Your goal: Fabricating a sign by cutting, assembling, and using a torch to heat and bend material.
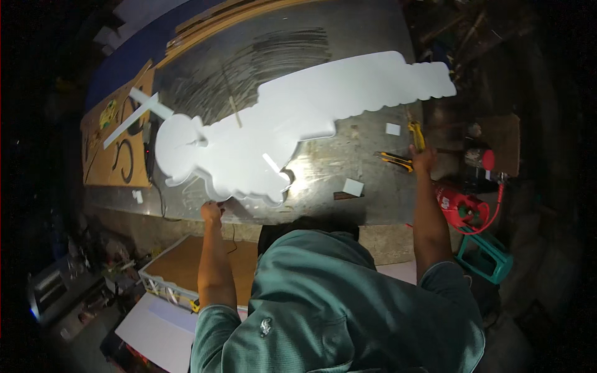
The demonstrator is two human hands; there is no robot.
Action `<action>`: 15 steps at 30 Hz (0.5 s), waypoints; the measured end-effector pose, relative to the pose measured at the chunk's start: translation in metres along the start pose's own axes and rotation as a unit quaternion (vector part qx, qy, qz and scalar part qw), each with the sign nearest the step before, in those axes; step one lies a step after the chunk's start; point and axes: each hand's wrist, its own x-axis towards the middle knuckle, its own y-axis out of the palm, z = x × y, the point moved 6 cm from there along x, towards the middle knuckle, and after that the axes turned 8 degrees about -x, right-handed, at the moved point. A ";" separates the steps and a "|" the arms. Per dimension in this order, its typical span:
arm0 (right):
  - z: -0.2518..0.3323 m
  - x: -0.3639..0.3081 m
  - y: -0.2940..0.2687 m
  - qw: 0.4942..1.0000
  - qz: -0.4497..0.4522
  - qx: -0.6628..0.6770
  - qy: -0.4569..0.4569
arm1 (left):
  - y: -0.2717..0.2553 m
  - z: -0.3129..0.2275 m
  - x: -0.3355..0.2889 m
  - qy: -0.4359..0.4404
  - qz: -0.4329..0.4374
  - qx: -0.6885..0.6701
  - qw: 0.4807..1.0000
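Observation:
A large white cut-out panel point(323, 87) with wavy edges lies across the metal table point(367, 205). My left hand point(212, 211) is at the table's front edge, just below the panel's lower left rim. Its fingers are curled together; whatever they pinch, if anything, is too small to make out. To the right, my right hand point(423, 160) closes on the near end of a yellow-handled tool point(417, 135), whose tip points away from me. Beside that hand rests a black and yellow utility knife point(396, 161).
White scraps point(353, 187) and a small white square point(393, 128) lie near the knife. White strips point(132, 119) cross a brown board point(99, 163) at left. Wooden lengths point(205, 26) line the far edge. A red machine point(460, 208) and green stool point(488, 258) stand off the right side.

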 end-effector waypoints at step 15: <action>0.008 -0.048 -0.056 0.991 -0.120 0.061 0.003 | 0.029 0.040 -0.184 0.229 0.013 0.218 0.949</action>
